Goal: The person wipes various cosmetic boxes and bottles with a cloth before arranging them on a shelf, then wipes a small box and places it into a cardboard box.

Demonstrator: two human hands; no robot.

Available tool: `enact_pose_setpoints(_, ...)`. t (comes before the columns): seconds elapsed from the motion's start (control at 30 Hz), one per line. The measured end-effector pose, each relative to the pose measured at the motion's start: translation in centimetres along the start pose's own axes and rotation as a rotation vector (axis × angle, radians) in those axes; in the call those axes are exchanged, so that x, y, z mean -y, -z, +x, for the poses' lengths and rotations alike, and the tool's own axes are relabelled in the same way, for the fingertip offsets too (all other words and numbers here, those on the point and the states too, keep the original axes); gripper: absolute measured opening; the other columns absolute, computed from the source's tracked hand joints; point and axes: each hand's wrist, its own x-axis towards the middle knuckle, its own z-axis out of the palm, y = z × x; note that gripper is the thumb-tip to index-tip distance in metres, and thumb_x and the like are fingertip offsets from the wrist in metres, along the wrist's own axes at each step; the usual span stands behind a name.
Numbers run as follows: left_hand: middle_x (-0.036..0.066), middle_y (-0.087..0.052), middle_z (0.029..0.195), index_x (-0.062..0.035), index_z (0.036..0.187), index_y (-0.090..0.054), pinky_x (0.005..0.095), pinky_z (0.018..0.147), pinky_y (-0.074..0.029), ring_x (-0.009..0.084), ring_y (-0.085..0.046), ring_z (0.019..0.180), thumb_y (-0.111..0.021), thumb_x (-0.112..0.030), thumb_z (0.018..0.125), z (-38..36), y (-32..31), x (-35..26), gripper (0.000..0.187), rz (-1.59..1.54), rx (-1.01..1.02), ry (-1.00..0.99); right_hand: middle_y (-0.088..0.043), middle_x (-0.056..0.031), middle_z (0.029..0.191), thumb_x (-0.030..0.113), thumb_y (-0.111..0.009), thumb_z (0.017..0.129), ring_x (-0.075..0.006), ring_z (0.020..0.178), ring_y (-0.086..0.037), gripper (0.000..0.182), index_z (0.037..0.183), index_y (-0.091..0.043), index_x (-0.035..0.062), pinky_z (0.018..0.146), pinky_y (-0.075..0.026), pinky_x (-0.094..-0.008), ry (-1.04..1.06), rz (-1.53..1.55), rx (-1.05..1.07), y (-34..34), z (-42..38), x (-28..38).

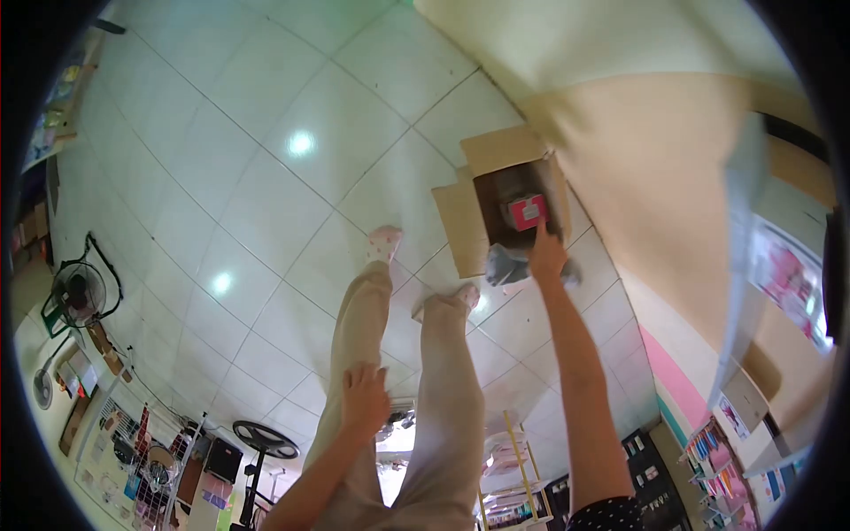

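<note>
My right hand reaches over the near side of an open cardboard box on the tiled floor. Its fingers are closed at the lower edge of a small red box with a pale label; the thumb's grip is hidden. That red box shows inside the opening of the cardboard box, whose flaps are folded outward. Beside my right hand lies a grey cloth-like thing, partly covered by the hand. My left hand rests on my trouser leg near the knee, holding nothing, fingers apart.
Both my feet in patterned socks stand on the tiles, left of the cardboard box. The wall runs close along its right side. A fan stands at the far left, and a black wheel-shaped thing at lower left.
</note>
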Motion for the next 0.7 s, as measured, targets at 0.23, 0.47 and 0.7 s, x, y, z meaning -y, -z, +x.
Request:
enact_pose_setpoints(0.23, 0.013, -0.052, 0.096, -0.0033, 0.108, -0.045, 0.0382, 0.083, -0.034, 0.029, -0.048, 0.091, -0.051, -0.015, 0.075, 5.9, 1.8, -1.6, 0.035, -0.335, -0.113, 0.01, -0.059, -0.0073, 0.071, 0.009, -0.057, 0.069, -0.0207, 0.065, -0.061, 0.064, 0.126, -0.027, 0.0146, 0.054, -0.05, -0.0318, 0.185, -0.36, -0.077, -6.4, 8.0, 0.9)
enact_pose_setpoints(0.47, 0.013, -0.053, 0.098, -0.003, 0.108, -0.045, 0.038, 0.085, -0.033, 0.0285, -0.048, 0.092, -0.052, -0.016, 0.075, 6.5, 2.5, -2.4, 0.036, -0.376, -0.052, 0.032, -0.058, -0.0107, 0.067, 0.013, -0.068, 0.057, -0.0284, 0.062, -0.059, 0.07, 0.118, -0.033, 0.0142, 0.053, -0.048, -0.0384, 0.353, -0.16, 0.042, -5.8, 7.0, -1.1)
enact_pose_setpoints(0.7, 0.015, -0.043, 0.116, -0.0053, 0.12, -0.035, 0.0391, 0.093, -0.028, 0.0298, -0.038, 0.11, -0.063, -0.018, 0.067, 7.4, 2.6, -3.0, 0.061, -0.647, -0.129, -0.041, -0.057, -0.0093, 0.064, 0.017, -0.072, 0.05, -0.0277, 0.059, -0.057, 0.071, 0.114, -0.042, 0.0142, 0.052, -0.044, -0.0382, 0.592, 0.13, 0.027, 7.2, -2.6, -5.5)
